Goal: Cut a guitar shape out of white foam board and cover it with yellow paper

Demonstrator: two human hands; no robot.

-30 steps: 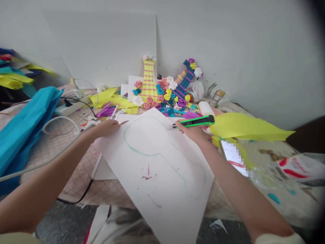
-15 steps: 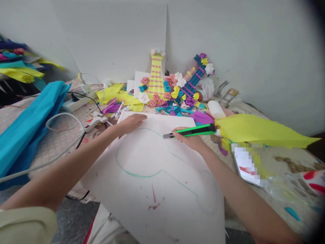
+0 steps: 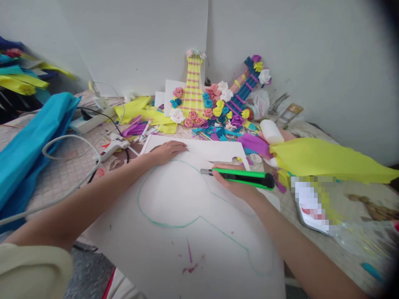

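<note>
A large white sheet (image 3: pixel 149 249) slopes down toward me, with a green guitar-like outline (image 3: pixel 179 227) drawn on it and a few pinkish marks below. My left hand (image 3: pixel 170 152) lies flat across the sheet's far edge, fingers extended to the right. In my right hand (image 3: pixel 232 186) is a green and black utility knife (image 3: pixel 249 177), gripped along its body. Its blade is out and points left, the tip at the outline's upper right curve. Whether the blade presses into the sheet I cannot tell. Behind lies another white piece (image 3: pixel 215 149) with a notched edge.
Two flower-decorated paper guitars, one yellow (image 3: pixel 193 97) and one blue (image 3: pixel 243 97), lean at the wall. Around them are paper scraps, a white roll (image 3: pixel 271 131) and a glue gun (image 3: pixel 114 147). A phone (image 3: pixel 311 207) lies right; blue paper (image 3: pixel 34 141) and a white cable (image 3: pixel 71 193) lie left.
The white sheet has shifted toward me, uncovering more of the notched white piece behind it. The knife has turned slightly, its rear end lower and farther right. My left hand still lies flat.
</note>
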